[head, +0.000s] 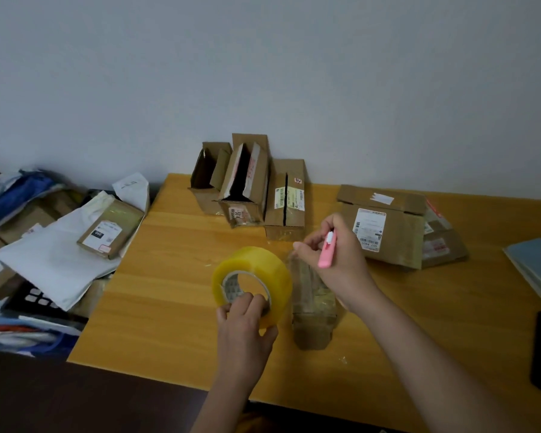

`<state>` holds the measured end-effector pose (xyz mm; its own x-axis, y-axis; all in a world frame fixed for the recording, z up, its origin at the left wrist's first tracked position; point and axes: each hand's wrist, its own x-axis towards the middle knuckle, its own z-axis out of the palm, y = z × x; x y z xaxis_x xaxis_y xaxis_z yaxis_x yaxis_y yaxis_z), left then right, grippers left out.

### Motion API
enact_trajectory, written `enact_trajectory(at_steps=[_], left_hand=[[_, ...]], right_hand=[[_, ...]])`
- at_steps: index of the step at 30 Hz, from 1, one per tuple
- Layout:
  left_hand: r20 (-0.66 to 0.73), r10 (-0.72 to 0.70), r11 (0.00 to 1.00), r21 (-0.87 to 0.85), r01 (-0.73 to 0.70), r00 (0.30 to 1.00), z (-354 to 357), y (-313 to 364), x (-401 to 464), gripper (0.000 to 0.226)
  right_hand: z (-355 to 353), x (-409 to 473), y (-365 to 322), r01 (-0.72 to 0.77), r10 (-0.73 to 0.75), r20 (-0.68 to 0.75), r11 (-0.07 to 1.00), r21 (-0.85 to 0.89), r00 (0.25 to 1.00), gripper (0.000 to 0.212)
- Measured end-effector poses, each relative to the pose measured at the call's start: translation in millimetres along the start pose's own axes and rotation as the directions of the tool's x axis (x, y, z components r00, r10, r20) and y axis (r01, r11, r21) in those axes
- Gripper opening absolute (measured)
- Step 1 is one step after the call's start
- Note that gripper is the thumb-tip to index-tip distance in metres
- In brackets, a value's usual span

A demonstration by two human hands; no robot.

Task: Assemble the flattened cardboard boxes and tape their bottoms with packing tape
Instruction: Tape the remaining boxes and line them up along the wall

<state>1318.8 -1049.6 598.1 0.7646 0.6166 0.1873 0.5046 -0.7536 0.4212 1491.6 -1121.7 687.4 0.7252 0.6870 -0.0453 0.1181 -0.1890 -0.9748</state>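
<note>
The left hand (242, 326) holds a yellow roll of packing tape (253, 282) above the near middle of the wooden worktop (169, 292), fingers curled through its core. The right hand (331, 257) holds a pink utility knife (327, 249), its grip closed around it, thumb and forefinger pinching what looks like the clear tape end. Beneath lies a small taped cardboard box (314, 310). Three assembled boxes (247, 185) stand at the far edge; flattened boxes (397, 229) lie toward the right edge.
</note>
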Motion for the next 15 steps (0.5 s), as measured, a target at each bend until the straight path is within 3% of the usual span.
enact_trajectory(at_steps=[8, 10, 12, 15], left_hand=[[-0.051, 0.006, 0.998, -0.067, -0.009, 0.999, -0.6, 1.6, 9.2, 0.065], [-0.043, 0.070, 0.981, -0.180, -0.076, 0.997, -2.8, -2.7, 9.9, 0.043], [-0.055, 0.073, 0.933, -0.349, -0.087, 0.996, -11.0, -5.3, 10.2, 0.039], [-0.220, -0.105, 0.865, -0.501, -0.020, 0.970, -29.0, -7.1, 19.1, 0.032]], right_hand=[[8.5, 3.3, -10.8, 0.004, -0.012, 0.025, 0.954, 0.298, 1.000, 0.040], [10.7, 3.1, -13.7, 0.039, -0.056, 0.047, 0.952, 0.305, 0.997, 0.040], [10.3, 2.8, -16.3, 0.066, -0.088, 0.072, 0.962, 0.265, 0.994, 0.039], [3.8, 1.5, -17.7, 0.064, -0.097, 0.106, 0.958, 0.278, 0.990, 0.038]])
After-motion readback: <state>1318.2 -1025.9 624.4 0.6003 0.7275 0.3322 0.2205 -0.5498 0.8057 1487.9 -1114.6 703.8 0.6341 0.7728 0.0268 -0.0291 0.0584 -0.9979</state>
